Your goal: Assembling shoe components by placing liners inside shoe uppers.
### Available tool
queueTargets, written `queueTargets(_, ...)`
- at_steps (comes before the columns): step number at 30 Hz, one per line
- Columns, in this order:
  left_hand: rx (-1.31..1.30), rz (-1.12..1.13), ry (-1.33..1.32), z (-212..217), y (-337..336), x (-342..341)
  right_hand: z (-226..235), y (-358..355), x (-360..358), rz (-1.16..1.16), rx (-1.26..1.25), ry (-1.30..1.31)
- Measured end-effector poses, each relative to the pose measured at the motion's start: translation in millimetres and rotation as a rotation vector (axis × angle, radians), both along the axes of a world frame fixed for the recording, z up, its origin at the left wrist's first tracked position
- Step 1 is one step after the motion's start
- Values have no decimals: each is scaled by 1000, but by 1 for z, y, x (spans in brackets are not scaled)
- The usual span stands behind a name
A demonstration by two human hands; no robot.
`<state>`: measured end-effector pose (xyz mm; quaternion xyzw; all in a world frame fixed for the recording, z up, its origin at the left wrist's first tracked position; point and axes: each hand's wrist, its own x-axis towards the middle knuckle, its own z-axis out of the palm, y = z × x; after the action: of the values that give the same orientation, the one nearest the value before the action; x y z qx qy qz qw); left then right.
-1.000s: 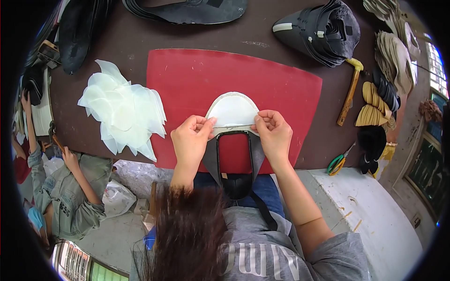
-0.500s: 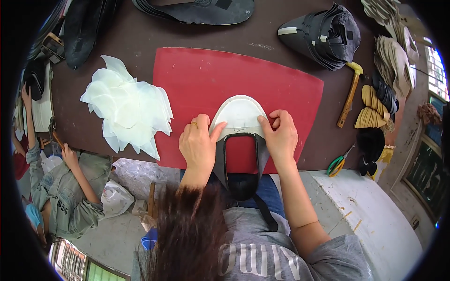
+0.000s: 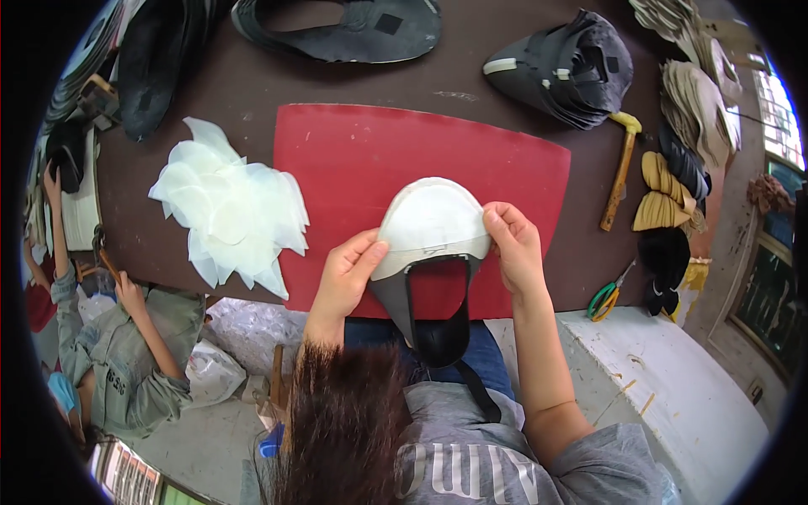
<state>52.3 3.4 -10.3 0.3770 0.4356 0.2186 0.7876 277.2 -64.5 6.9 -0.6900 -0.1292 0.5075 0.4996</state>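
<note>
Shoe upper [image 3: 439, 244] between my two hands, at the near side of a brown table [image 3: 467, 50]. My right forearm [image 3: 543, 362] stretches up from the elbow, and the right hand [image 3: 515, 244] pinches the upper's right edge between thumb and fingers, beside the white toe piece [image 3: 429, 210]. My left hand [image 3: 341, 273] sits a little lower, nearer my body, thumb and fingers closed on the left edge; much of that arm is hidden by my long dark hair [image 3: 353, 412]. Both hands grip by the rim alone, leaving the toe's middle uncovered. The rounded white end points away from me, and the dark heel end [image 3: 442, 343] reaches toward my jeans [image 3: 492, 358], past the near edge of a red mat [image 3: 337, 168]. Red shows through the upper's opening (whether the toe rests on the mat or is lifted above it, I cannot tell). To the left, a fanned heap of white sheets [image 3: 227, 210] overlaps the mat's edge. A hammer [image 3: 621, 172] and scissors [image 3: 614, 290] lie off to the right; a stack of black pieces [image 3: 564, 71] stands beyond the mat.
</note>
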Motion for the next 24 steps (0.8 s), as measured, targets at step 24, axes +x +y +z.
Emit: queueTargets(24, -84, 250, -336, 11, 17, 15, 39, -62, 53, 495, 76, 157)
